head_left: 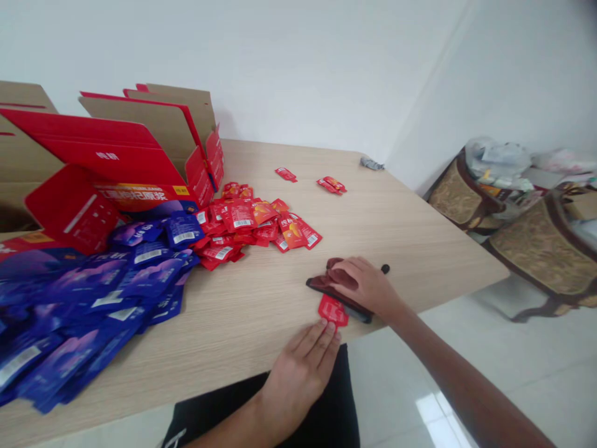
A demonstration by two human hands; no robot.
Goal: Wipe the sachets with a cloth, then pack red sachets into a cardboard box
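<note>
My left hand (301,367) lies flat on the wooden table (387,218) near its front edge, fingers stretched out, fingertips touching a small red sachet (333,310). My right hand (361,283) rests palm down on a dark maroon case (342,292) that lies just beyond that sachet, its fingers curved over the case's top. A small black object (385,269) pokes out behind the right hand.
A heap of red sachets (252,224) lies mid-table, a bigger heap of blue sachets (93,292) at the left. Open red cardboard boxes (116,162) stand at the back left. A few loose red sachets (332,184) lie farther back. Upholstered chairs (527,242) stand at right.
</note>
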